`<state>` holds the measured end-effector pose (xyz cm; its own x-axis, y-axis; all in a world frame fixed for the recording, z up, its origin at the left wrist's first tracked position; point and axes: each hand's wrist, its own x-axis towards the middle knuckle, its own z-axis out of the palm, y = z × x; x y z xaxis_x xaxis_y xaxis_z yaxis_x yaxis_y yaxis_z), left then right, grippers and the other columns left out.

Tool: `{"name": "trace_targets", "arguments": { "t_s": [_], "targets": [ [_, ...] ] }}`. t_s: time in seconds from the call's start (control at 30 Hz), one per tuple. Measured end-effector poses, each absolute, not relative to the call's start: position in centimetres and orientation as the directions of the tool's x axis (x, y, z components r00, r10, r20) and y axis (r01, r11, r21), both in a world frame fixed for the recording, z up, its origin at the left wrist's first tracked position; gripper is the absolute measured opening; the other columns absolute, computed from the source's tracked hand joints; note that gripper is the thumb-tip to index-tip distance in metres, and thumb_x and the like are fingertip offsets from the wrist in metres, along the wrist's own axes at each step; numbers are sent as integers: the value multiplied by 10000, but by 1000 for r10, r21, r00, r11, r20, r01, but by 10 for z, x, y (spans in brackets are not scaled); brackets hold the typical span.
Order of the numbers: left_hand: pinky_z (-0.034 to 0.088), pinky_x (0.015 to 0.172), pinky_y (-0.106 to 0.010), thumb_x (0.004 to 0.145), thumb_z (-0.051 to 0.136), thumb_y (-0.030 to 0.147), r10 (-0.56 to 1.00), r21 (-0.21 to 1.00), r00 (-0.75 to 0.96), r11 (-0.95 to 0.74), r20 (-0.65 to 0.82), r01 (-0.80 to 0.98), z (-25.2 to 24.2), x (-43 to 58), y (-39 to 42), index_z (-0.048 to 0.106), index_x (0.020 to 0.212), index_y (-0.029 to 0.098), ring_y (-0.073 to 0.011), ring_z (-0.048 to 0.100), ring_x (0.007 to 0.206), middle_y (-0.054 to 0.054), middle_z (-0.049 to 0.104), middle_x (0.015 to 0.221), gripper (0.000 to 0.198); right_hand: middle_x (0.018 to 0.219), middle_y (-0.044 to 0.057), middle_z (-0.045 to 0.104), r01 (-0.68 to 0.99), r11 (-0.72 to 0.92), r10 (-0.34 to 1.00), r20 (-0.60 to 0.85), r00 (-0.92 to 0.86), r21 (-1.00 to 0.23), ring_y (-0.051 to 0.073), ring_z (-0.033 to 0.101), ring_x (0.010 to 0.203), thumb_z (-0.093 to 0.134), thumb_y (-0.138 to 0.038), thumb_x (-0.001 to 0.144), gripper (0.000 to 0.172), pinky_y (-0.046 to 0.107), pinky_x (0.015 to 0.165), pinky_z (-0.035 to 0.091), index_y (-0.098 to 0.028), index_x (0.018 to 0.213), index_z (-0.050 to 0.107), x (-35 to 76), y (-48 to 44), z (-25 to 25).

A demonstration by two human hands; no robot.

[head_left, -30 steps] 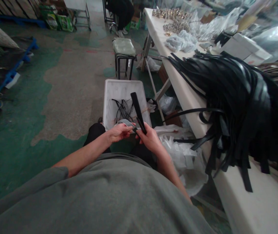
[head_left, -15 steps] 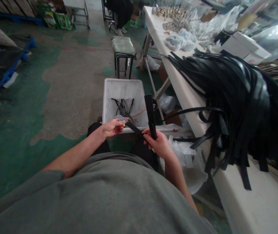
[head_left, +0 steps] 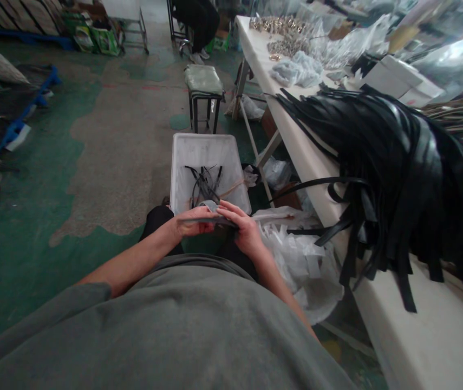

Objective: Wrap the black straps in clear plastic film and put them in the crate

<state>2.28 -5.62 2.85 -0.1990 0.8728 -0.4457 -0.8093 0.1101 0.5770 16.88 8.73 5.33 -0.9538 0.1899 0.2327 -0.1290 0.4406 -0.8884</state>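
In front of my lap, my left hand (head_left: pixel 195 223) and my right hand (head_left: pixel 242 226) meet, both closed on a flat black strap (head_left: pixel 202 220). The strap lies nearly edge-on across them, and its right part is hidden behind my right fingers. A small greyish piece (head_left: pixel 208 205) shows at my left fingertips; what it is I cannot tell. Just beyond the hands stands a white plastic bin (head_left: pixel 180 157) with several thin black strips (head_left: pixel 203 181) in it. To the right, a large heap of black straps (head_left: pixel 397 146) hangs over the table edge.
The long white table (head_left: pixel 308 160) runs along my right side, carrying metal fittings (head_left: pixel 280 26), plastic bags and a white box (head_left: pixel 404 80). A white plastic bag (head_left: pixel 300 260) hangs below its edge. Behind the bin is a padded stool (head_left: pixel 203 80). A seated person's legs (head_left: pixel 201 27) show farther back.
My right hand has moved left to join my left hand. The strap end that stood upright in my right hand has swung down and now lies level across both hands.
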Motion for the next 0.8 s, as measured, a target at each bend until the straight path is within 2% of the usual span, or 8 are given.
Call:
{"name": "trace_targets", "arguments": {
  "t_s": [0.07,0.2,0.27,0.33,0.43,0.53,0.67,0.8],
  "targets": [
    [485,581,-183,703,769,122,906,628,-178,115,-383,-769,28,27,-53,673,988,123,-102,624,628,-27,686,787,301,1269,68,652,-187,479,154,292,-944,-858,205,580,1211,513,-97,857,381,389,1044,450,-245,1155,701,165,84,53],
    [525,675,-227,662,778,75,941,661,-94,154,-324,-734,31,26,-53,603,1224,183,-140,681,745,-65,721,976,598,1020,59,729,-147,458,218,271,-938,-877,207,664,1003,564,-154,862,241,359,906,522,-236,999,745,167,82,55],
    [549,765,-280,718,730,94,930,631,-165,86,-329,-771,31,15,-51,596,1231,174,-182,701,868,-95,720,1054,537,922,46,732,-68,417,302,208,-930,-907,202,675,866,628,-225,847,146,334,816,536,-230,923,753,177,83,57],
    [555,806,-305,827,630,159,871,582,-319,-48,-374,-812,31,-7,-46,627,1145,120,-198,700,929,-131,719,1072,321,827,29,718,32,353,362,105,-926,-935,185,655,729,652,-277,834,116,306,705,531,-232,868,754,190,83,59],
    [560,707,-273,963,416,237,645,562,-569,-252,-510,-788,34,-58,-33,642,982,57,-169,704,781,-148,731,883,290,728,13,692,169,267,348,-68,-935,-949,171,608,603,641,-304,822,131,295,600,500,-246,818,758,214,82,56],
    [531,624,-217,998,318,222,393,627,-747,-408,-536,-664,45,-106,-24,621,972,75,-111,651,597,-69,681,676,338,739,26,720,229,207,296,-162,-941,-951,222,659,701,655,-323,786,129,340,691,524,-258,762,764,231,76,45],
    [453,517,-149,969,430,199,348,717,-846,-455,-403,-528,54,-115,-23,615,1005,159,-56,557,470,29,624,598,193,740,53,732,266,87,246,-238,-940,-960,261,674,746,694,-387,749,179,382,724,526,-223,740,766,229,67,34],
    [447,498,-160,862,628,278,444,852,-851,-295,-279,-433,40,-66,-32,627,922,156,-66,563,482,24,636,626,135,735,27,700,243,-3,360,-228,-905,-970,130,505,489,672,-403,774,234,267,463,398,-211,872,763,202,74,42]
  ]
}}
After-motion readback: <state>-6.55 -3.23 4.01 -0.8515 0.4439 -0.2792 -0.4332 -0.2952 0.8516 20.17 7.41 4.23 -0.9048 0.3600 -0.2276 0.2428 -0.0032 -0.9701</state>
